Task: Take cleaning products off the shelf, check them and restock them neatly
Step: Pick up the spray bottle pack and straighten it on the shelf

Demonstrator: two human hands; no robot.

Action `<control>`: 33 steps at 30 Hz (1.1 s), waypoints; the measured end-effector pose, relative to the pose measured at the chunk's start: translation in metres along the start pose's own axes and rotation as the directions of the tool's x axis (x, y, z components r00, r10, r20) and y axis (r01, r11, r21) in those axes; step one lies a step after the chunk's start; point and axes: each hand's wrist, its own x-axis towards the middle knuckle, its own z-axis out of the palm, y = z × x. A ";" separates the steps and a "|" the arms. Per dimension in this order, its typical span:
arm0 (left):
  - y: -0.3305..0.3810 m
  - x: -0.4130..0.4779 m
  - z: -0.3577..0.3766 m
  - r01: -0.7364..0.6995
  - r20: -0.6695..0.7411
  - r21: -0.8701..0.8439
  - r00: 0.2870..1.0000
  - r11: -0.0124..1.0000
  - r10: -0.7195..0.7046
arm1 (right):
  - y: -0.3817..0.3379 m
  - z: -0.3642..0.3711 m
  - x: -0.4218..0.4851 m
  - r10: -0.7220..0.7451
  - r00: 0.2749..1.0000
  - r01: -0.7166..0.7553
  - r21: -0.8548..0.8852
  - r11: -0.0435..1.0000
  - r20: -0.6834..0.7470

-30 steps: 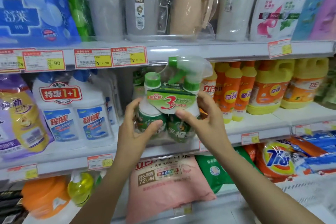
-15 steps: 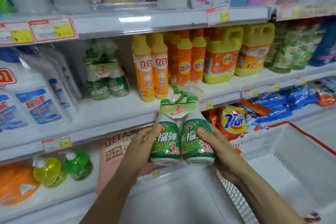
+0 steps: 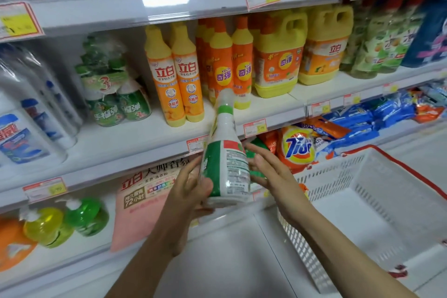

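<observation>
Step in hand looks like the check. The cleaner pack (image 3: 227,164) is off the shelf, held low in front of the middle shelf (image 3: 135,138) edge, cap end tipped up & away, back label w/ small print facing the camera. Left hand (image 3: 191,184) grips the lower left side, thumb across the front near the base. Right hand (image 3: 268,172) lies w/ fingers nearly straight along the right side, propping rather than clutching. A strip of green shows behind the white bottle on the right, prob. a 2nd bottle in the same wrap, but can't tell for sure. To check it well: hold the pack steady enough to read the print, then look for a date, leaks at the cap & torn wrap. Turn it by rolling w/ the left hand while the right palm backs the far side, so the wrap doesn't slip. The plastic looks smooth, so the weight should sit in the base-side grip, not on the neck. For restock, the likely slot is the bare patch of shelf just in front of the matching green pack (image 3: 113,94), left of the orange dish-soap bottles (image 3: 176,80). Set it upright, front label out, in line w/ its neighbour, w/o knocking the orange row. The white basket (image 3: 333,172) sits low right near the right forearm, so mind it on the lift.
</observation>
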 end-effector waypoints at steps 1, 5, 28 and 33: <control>-0.003 -0.001 0.002 0.037 0.062 -0.028 0.997 0.999 -0.035 | 0.004 0.001 0.002 0.042 0.999 -0.043 0.043 0.998 0.013; -0.005 -0.003 0.013 0.237 0.164 -0.102 0.962 0.966 -0.218 | 0.016 0.006 0.000 0.250 0.963 -0.268 0.254 0.929 0.102; -0.037 -0.016 0.002 -0.153 0.000 0.949 0.874 0.275 0.486 | -0.013 0.044 0.011 -0.121 0.908 0.065 -0.149 0.987 -0.402; -0.025 -0.001 -0.028 -0.286 0.019 0.660 0.930 0.694 0.366 | -0.004 0.042 0.003 -0.286 0.945 0.253 -0.201 0.946 -0.160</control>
